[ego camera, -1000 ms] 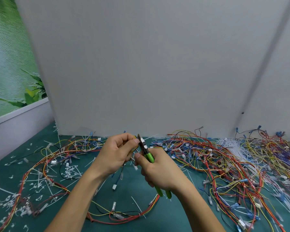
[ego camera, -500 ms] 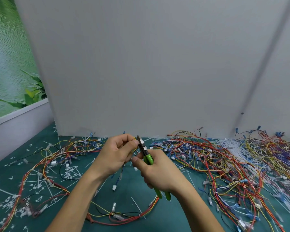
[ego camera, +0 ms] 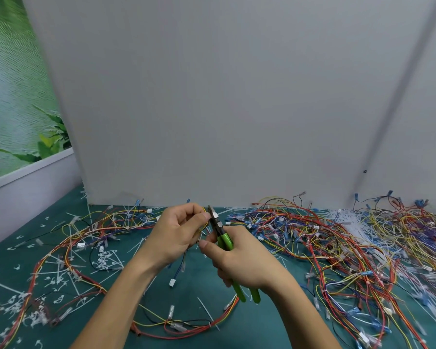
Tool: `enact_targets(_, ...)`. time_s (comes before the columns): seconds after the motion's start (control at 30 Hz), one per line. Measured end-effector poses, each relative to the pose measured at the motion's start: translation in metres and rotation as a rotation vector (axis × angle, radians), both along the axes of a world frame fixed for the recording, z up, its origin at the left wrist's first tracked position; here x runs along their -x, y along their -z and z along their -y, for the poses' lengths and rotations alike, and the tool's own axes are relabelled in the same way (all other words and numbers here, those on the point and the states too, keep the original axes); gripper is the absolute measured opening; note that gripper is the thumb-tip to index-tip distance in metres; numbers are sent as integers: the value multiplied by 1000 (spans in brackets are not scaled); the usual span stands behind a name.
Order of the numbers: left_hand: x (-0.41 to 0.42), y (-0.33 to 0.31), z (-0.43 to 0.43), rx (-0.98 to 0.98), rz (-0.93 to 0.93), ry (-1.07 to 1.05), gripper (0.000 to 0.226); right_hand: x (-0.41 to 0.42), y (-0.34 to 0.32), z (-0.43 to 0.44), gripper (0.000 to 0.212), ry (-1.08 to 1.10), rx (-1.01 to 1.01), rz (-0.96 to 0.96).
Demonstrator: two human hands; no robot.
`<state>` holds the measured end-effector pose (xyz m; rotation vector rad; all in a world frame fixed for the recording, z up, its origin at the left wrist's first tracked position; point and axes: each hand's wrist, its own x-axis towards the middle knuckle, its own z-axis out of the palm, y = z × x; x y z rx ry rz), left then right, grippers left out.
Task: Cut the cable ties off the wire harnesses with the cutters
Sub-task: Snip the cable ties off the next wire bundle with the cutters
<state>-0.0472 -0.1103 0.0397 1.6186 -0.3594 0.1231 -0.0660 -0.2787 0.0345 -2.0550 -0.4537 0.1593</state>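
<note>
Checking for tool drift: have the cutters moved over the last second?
No. The cutters have not shifted; their tip lies just below the bottom edge of the grey panel, as before.

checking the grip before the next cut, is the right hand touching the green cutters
Touching. The head view shows the right hand curled round the green cutters, handle ends sticking out below the palm.

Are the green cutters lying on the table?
No, the right hand grips the cutters, held up beside the left hand pinching a wire harness.

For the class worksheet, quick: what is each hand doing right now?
Left hand: pinches a thin yellow harness wire.
Right hand: grips the green-handled metal cutters.
</note>
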Motion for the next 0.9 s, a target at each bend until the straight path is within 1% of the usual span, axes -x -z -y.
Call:
enact_targets(0.1, 0, 0, 0, 9, 3, 3, 32, -2, 0, 2, 28, 25, 18, 4)
enact_targets(0.27, -1, 2, 1, 11, 5, 15, 36, -1, -1, 3, 28, 9, 24, 3)
enact_targets(0.43, -2, 3, 0, -10, 8, 14, 42, 0, -3, 2, 28, -22, 0, -47)
enact_targets(0.6, -1, 1, 1, 2, 2, 29, 44, 1, -3, 4, 28, 13, 58, 5)
enact_targets(0.77, 1, 0, 3, -4, 18, 17, 44, 1, -4, 7, 27, 5, 46, 4)
enact_targets(0.9, 0, 0, 2, 1, 11, 11, 44, 1, -3, 1, 29, -24, 1, -41)
